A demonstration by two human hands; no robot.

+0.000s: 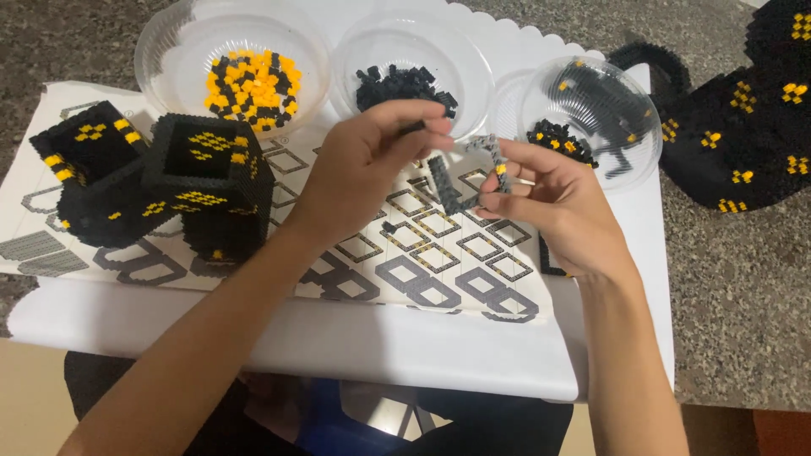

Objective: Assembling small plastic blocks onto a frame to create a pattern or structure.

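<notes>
While the left hand (372,160) pinches a tiny black piece (414,127) just above the right hand's (557,203) gripped grey strip (469,173), a slight misalignment could drop it.

Open room lies on the printed sheet (439,279) below and between the two forearms, flat and bare down to its near edge. To the left, two black-and-yellow block boxes (211,181) stand tall and bar the way. Behind the hands, three clear bowls (232,51) sit close in a row. The black block bag (743,127) fills the far right.
</notes>
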